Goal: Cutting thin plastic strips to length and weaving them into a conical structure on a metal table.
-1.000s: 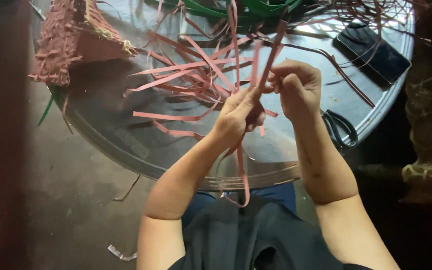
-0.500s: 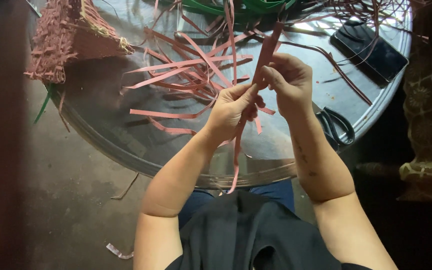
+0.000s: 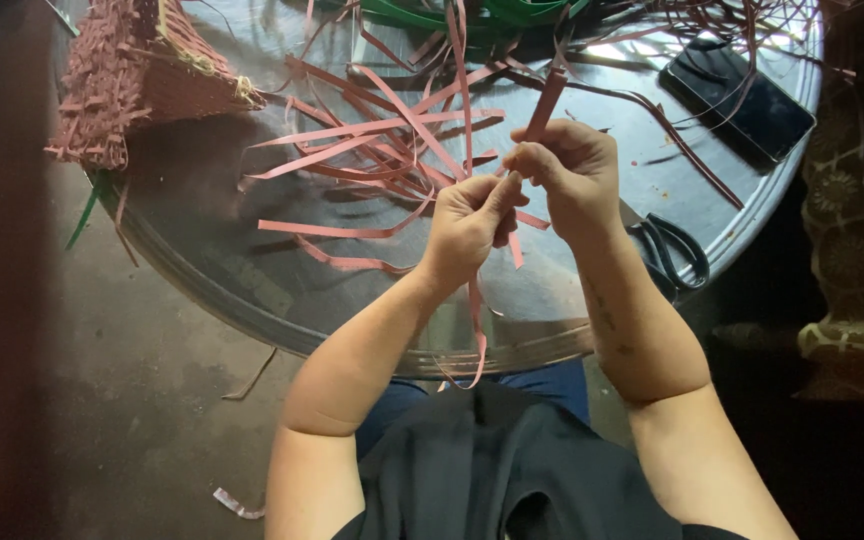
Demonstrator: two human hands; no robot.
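**Pink strip pinched between both hands above the round worktop**

A pink strip (image 3: 549,100) is held in a closed grip by the right hand (image 3: 567,170), its upper end rising past the fingers. A second closed grip is kept just beside it by the left hand (image 3: 467,225), from which a pink tail (image 3: 476,330) hangs over the near worktop (image 3: 252,290) edge. Loose pink strips (image 3: 382,150) are spread beyond the grips. A woven pink basket (image 3: 127,75) lies far left; its contents cannot be seen. Scissors (image 3: 672,250) rest right of the grips near the rim, a phone (image 3: 737,100) further beyond. Bare worktop remains left of the grips.
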